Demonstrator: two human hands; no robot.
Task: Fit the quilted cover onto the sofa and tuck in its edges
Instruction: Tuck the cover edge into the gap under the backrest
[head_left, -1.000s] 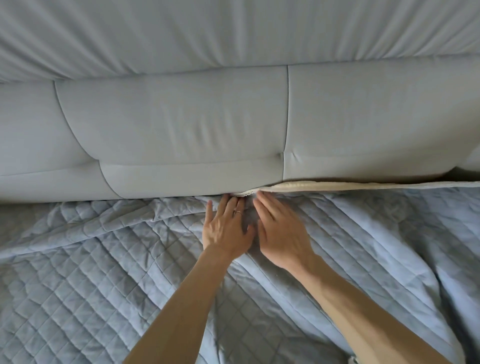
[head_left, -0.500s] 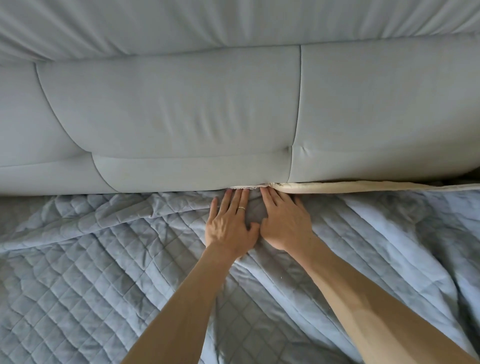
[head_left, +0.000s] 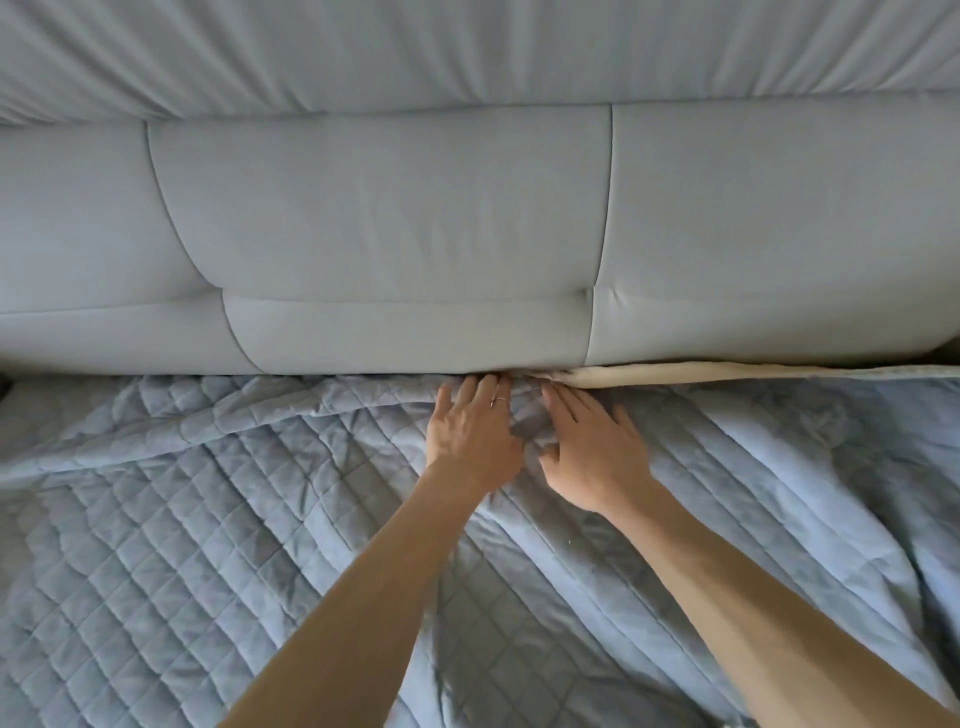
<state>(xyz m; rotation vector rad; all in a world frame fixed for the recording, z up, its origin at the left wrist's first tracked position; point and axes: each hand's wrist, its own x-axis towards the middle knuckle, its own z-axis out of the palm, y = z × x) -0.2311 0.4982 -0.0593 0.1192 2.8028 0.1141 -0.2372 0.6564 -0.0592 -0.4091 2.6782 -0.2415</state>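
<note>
L hand (head_left: 470, 431), R hand (head_left: 592, 447) flat, side by side, pressing quilted cover (head_left: 208, 519) at sofa (head_left: 389, 234) crease.

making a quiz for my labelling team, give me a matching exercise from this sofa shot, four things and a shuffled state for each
Things:
1 left hand
2 cream underside
3 sofa backrest
4 quilted cover

States:
a smooth, pale, upright behind the cover
b flat on the cover, wearing a ring
c turned up, untucked, at right
d wrinkled, diamond-stitched, blue-grey

Pairs: 1-b, 2-c, 3-a, 4-d
</note>
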